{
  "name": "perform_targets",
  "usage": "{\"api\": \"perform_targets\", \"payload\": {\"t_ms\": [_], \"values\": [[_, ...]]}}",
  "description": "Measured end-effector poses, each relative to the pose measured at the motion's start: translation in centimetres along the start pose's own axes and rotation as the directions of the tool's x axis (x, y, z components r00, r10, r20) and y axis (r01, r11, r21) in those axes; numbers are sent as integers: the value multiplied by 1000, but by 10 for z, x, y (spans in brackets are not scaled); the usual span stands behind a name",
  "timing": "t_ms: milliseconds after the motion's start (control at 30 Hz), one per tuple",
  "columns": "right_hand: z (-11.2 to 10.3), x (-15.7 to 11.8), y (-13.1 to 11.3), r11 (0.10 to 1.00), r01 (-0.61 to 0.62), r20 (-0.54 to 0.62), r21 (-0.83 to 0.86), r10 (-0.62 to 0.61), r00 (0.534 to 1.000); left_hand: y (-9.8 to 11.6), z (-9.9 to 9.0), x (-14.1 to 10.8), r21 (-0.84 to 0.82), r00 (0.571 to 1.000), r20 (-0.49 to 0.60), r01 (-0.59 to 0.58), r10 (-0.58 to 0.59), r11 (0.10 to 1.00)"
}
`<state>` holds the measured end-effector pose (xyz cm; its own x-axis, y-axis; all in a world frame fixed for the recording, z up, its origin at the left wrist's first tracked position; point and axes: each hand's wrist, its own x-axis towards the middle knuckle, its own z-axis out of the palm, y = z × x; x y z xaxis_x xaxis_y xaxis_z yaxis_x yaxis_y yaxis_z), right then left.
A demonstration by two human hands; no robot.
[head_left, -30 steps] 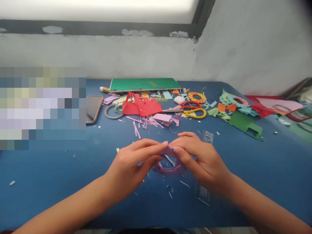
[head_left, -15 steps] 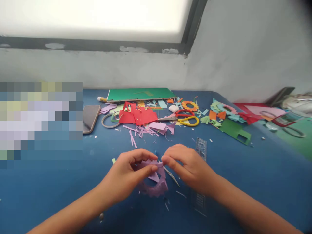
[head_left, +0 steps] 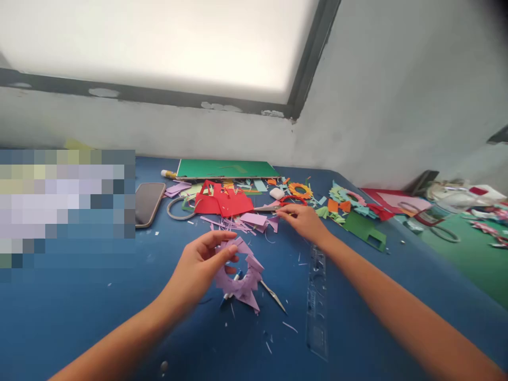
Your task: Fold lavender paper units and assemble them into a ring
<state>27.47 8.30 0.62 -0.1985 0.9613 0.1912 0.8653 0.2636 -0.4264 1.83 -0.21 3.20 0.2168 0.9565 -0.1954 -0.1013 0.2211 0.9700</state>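
Observation:
My left hand (head_left: 210,256) pinches the upper left part of a purple folded-paper ring (head_left: 240,286), held above the blue table. My right hand (head_left: 301,222) is stretched forward, its fingertips at the scissors (head_left: 292,200) with red and yellow handles; its fingers are pressed together, and what they hold, if anything, is too small to make out. Purple paper pieces (head_left: 254,219) lie just left of those fingertips. Below the ring is a pen (head_left: 226,300), and a thin metal pointed tool (head_left: 274,297) lies at its right.
A clear ruler (head_left: 317,301) lies under my right forearm. Behind are red paper (head_left: 224,201), a green board (head_left: 226,169), a white eraser (head_left: 277,193) and an orange ring (head_left: 300,190). A phone (head_left: 150,204) is at the left, dark green paper (head_left: 363,230) at the right.
My right hand has moved away from the purple ring, forward to the scissors. My left hand still holds the ring, now more open to view. The camera view has shifted.

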Motion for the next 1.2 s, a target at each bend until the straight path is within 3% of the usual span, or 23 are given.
{"api": "perform_targets", "payload": {"t_ms": [167, 300, 467, 633, 833, 900, 967, 1033, 1100, 1200], "values": [[8, -13, -9, 995, 24, 117, -94, -13, 993, 2, 0, -3, -10, 1000, -12, -7, 7, 1000], [13, -11, -17, 981, -61, 197, -183, 98, 975, 2, 1, -6, -4, 999, 26, -32, 32, 999], [7, 12, -23, 963, -170, 302, -209, 228, 926, 5, 1, -8, 10, 997, 46, -60, 59, 998], [-7, 21, -26, 973, -207, 311, -101, 229, 922, 4, 0, -6, 16, 995, 68, -77, 76, 997], [-23, -21, -45, 948, -178, 142, 264, 144, 979, 1, 0, -8, 96, 989, 67, -141, 135, 985], [-23, -40, -58, 893, -133, 76, 429, 112, 991, 0, 1, -11, 152, 985, 84, -165, 153, 975], [-21, -55, -70, 649, -150, 76, 746, 141, 987, 0, 3, -15, 190, 980, 112, -184, 165, 964], [-17, -64, -80, 507, -215, 167, 835, 139, 976, -1, 6, -17, 223, 977, 124, -199, 175, 954], [-15, -69, -85, 438, -257, 235, 861, 105, 966, -1, 7, -19, 244, 976, 126, -204, 177, 948], [-13, -72, -88, 417, -299, 299, 858, 68, 952, -1, 7, -20, 299, 973, 122, -224, 196, 928]]}}
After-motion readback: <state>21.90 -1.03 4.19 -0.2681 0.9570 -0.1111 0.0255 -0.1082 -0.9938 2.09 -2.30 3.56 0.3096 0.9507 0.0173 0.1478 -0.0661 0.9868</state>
